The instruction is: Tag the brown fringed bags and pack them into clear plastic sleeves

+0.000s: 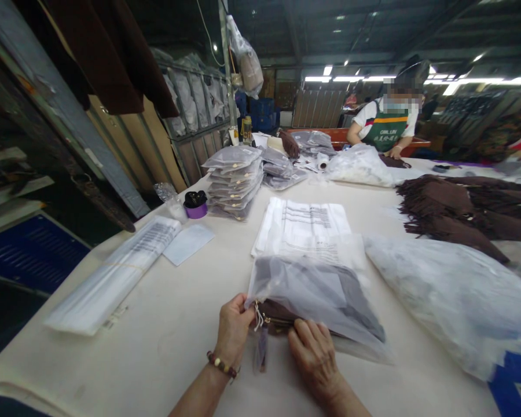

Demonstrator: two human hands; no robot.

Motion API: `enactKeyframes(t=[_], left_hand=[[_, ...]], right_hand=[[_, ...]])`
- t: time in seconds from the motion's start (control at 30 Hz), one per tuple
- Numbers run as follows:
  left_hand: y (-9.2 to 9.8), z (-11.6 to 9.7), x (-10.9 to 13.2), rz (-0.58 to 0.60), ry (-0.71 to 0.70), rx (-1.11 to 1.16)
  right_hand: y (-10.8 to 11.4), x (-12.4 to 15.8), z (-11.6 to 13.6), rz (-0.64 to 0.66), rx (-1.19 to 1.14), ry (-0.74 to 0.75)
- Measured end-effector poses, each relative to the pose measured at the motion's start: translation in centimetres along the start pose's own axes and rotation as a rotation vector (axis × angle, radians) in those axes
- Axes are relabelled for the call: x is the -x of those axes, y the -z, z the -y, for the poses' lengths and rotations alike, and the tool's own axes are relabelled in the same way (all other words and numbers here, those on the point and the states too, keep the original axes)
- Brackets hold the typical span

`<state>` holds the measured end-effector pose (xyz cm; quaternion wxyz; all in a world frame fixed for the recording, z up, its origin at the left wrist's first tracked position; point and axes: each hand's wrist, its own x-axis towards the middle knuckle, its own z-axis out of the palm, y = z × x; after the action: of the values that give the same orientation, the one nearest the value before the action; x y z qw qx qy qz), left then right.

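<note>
Between both hands, a clear bag (316, 295) holding a folded brown garment (278, 323) is lying on the table (178, 324). Left hand (233, 334) is pinching the bag's open edge; right hand (315, 353) is pressing fingers closed on the garment. Beyond them, printed flat bags (304, 223) are lying stacked.

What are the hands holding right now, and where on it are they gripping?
Both hands hold a clear plastic bag with a dark garment inside, at its open near edge: the left hand pinches the corner, and the right hand presses along the opening.
</note>
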<state>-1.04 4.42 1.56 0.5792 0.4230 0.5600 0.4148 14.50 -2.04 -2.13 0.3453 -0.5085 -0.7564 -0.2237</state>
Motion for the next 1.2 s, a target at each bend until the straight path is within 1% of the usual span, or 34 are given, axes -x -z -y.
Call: enactKeyframes(t=[0.13, 0.23, 0.43, 0.57, 0.7, 0.77, 0.83, 0.9, 1.0, 1.2], left_hand=[[0.1, -0.2, -0.1, -0.006, -0.003, -0.012], [0.4, 0.1, -0.7, -0.015, -0.045, -0.052], [1.0, 0.8, -1.3, -0.004, -0.140, -0.133], [1.2, 1.0, -1.3, 0.013, -0.177, -0.179], [1.2, 0.7, -1.0, 0.051, -0.211, -0.210], [1.1, 0.4, -0.8, 0.063, -0.231, -0.222], [0.9, 0.2, -0.6, 0.062, -0.250, -0.234], [0.7, 0.0, -0.5, 0.050, -0.263, -0.242], [0.5, -0.1, -0.4, 0.037, -0.269, -0.242], [0.4, -0.3, -0.3, 0.035, -0.281, -0.248]], right_hand=[[0.1, -0.2, -0.3, -0.018, -0.013, -0.024], [0.6, -0.4, -0.3, -0.014, -0.064, -0.023], [2.0, -0.5, 0.6, -0.007, -0.162, -0.047], [2.4, -0.6, 1.3, -0.024, -0.205, -0.045], [2.5, -1.0, 1.7, -0.019, -0.222, -0.046], [2.8, -1.2, 1.9, -0.025, -0.226, -0.020], [3.2, -1.5, 2.1, -0.041, -0.249, 0.018], [3.5, -1.7, 2.2, -0.051, -0.262, 0.020], [3.4, -1.6, 2.3, -0.036, -0.255, -0.023], [2.8, -0.8, 2.0, -0.005, -0.262, -0.017]])
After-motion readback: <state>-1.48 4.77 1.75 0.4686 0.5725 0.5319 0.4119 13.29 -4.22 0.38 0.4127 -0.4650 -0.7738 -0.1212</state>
